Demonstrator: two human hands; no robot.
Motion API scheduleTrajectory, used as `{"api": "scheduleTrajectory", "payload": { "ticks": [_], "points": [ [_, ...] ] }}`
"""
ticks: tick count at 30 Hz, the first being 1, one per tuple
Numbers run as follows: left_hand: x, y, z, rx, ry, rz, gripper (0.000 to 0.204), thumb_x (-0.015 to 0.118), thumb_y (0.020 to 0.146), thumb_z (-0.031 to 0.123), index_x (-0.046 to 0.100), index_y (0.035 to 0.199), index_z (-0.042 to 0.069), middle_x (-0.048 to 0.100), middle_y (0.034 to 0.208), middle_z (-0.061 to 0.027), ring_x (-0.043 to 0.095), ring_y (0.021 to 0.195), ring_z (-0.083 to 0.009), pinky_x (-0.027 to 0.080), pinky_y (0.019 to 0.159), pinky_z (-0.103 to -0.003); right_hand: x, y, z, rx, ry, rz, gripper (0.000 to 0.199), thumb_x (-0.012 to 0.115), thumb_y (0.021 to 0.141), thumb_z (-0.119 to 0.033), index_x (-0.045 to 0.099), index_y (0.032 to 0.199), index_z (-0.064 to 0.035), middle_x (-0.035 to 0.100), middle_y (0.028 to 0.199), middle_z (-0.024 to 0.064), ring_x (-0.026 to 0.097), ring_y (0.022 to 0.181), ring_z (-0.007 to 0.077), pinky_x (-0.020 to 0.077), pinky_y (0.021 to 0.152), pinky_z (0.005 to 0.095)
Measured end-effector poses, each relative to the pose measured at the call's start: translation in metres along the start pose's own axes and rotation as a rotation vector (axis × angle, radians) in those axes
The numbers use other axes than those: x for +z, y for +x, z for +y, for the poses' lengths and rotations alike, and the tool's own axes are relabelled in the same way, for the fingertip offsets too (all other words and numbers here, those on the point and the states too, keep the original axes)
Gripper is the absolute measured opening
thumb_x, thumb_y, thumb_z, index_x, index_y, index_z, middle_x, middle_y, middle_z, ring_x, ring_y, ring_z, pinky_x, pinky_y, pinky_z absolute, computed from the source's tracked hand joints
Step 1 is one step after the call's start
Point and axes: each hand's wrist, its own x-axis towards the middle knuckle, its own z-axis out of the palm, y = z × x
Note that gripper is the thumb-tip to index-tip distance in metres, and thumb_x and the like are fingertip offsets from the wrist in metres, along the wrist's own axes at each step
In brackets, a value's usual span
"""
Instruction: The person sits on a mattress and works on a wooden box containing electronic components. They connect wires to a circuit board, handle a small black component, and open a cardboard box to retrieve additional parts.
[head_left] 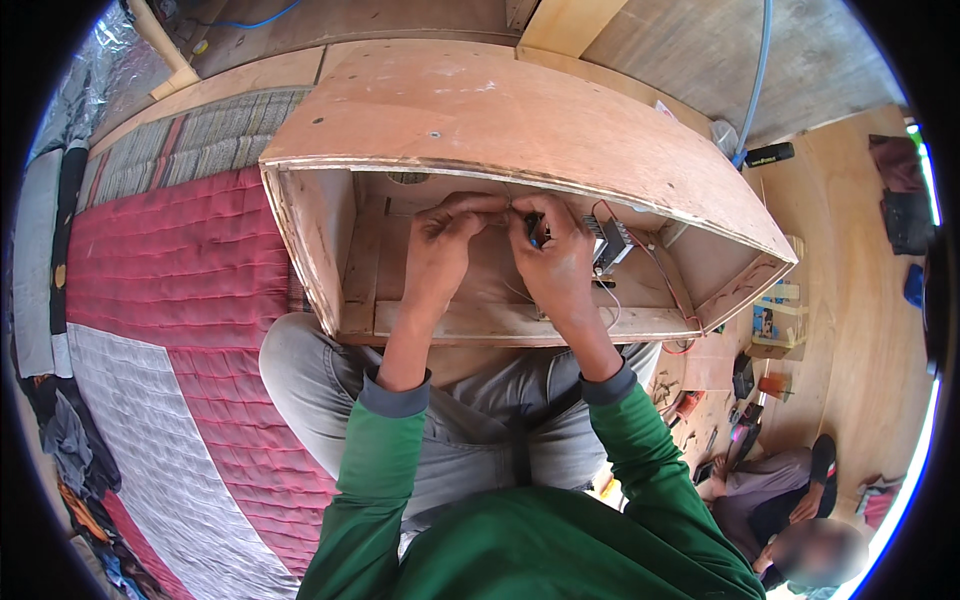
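A large open plywood box [480, 120] rests on my lap with its open side toward me. Both hands reach inside it. My left hand [440, 250] pinches thin wires near the box's upper inner edge. My right hand [555, 265] is closed around a small dark tool [537, 230], its tip close to the left fingers. Just right of that hand sits a small grey electronic module [612, 243] with red wires [672, 285] running down to the box's lower rail.
A red and grey quilted mattress [160, 300] lies to my left. Another person [790, 510] sits on the wooden floor at lower right, with small tools and parts [745, 385] scattered nearby. A blue hose [758, 70] runs across the far floor.
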Motion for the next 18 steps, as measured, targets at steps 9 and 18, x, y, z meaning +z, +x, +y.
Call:
{"api": "scheduleTrajectory", "payload": {
  "ticks": [9,18],
  "points": [
    [0.007,0.001,-0.001,-0.148,-0.182,0.023,0.026,0.065,0.104,0.01,0.078,0.124,-0.003,0.079,0.12,-0.0074,0.068,0.113,-0.015,0.054,0.1,-0.032,-0.005,0.003,0.006,0.258,0.376,-0.17,0.014,0.081,0.098,-0.009,0.076,0.104,0.0013,0.063,0.073,-0.004,0.049,0.063,0.0018,0.0381,0.053,0.0237],
    [0.005,0.009,-0.018,-0.204,-0.426,-0.062,0.027,0.076,0.104,0.02,0.077,0.119,-0.001,0.078,0.117,-0.0064,0.069,0.11,-0.0148,0.055,0.1,-0.034,-0.012,0.005,0.004,0.466,0.518,-0.22,0.018,0.084,0.096,-0.013,0.08,0.106,0.001,0.076,0.079,0.0012,0.059,0.068,0.0044,0.0478,0.062,0.0252]
  ]
}}
